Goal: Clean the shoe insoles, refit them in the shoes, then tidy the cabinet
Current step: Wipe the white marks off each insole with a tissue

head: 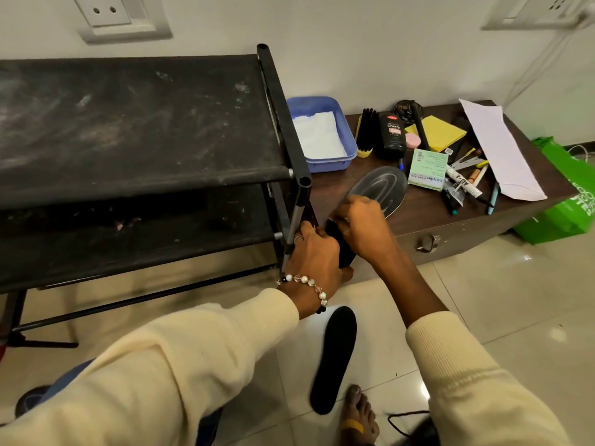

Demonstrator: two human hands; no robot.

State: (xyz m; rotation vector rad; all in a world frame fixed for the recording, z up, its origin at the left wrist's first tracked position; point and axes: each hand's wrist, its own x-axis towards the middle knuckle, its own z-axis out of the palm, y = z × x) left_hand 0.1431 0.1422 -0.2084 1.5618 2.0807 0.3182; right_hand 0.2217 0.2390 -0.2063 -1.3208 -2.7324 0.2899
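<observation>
A grey insole point(383, 185) with oval ridges lies slanted over the front edge of the low brown cabinet point(457, 230). My right hand point(363, 228) covers its near end with curled fingers gripping it. Just below, a black piece point(343, 249) shows between both hands; I cannot tell whether it belongs to the same insole. My left hand point(314, 255), with a bead bracelet at the wrist, grips that black piece from the left, thumb underneath. A second, black insole point(335, 358) lies flat on the tiled floor between my arms.
A dusty black shoe rack point(128, 123) stands at left, its corner post touching my left hand. On the cabinet: blue tub with white paper point(322, 133), shoe brush point(367, 130), black polish bottle point(391, 133), yellow notes, pens, white paper. A green bag point(566, 194) is at right, a bare foot point(357, 416) below.
</observation>
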